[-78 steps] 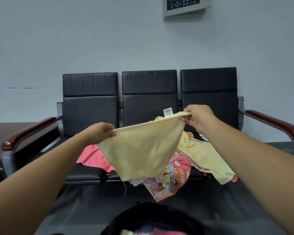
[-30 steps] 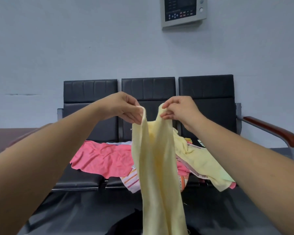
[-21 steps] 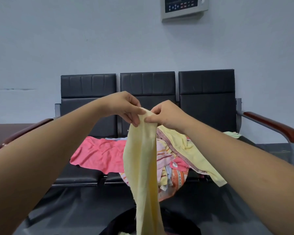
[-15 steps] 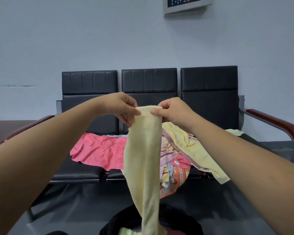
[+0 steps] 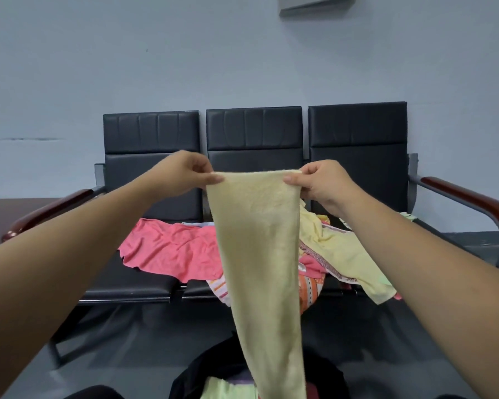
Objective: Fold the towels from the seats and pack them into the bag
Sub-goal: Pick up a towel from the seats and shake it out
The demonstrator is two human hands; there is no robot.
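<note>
A pale yellow towel (image 5: pixel 260 254), folded into a long strip, hangs in front of me by its top edge. My left hand (image 5: pixel 185 177) pinches its top left corner and my right hand (image 5: pixel 320 182) pinches the top right corner. Its lower end dangles over the open black bag (image 5: pixel 202 375) on the floor, which holds folded cloths. Behind it, a pink towel (image 5: pixel 170 249), another yellow towel (image 5: pixel 346 260) and striped and patterned cloths (image 5: pixel 310 286) lie in a heap on the black seats (image 5: pixel 133 283).
The three-seat black bench (image 5: pixel 254 133) stands against a grey wall, with wooden armrests at the left (image 5: pixel 46 211) and right (image 5: pixel 467 197). A dark wooden surface (image 5: pixel 0 214) sits at far left. A wall panel (image 5: pixel 314 1) hangs above. Grey floor lies before the bench.
The towel went from spread wide, to halved with my hands together, to a strip. In the last half second my hands moved apart, stretching its folded top edge wider.
</note>
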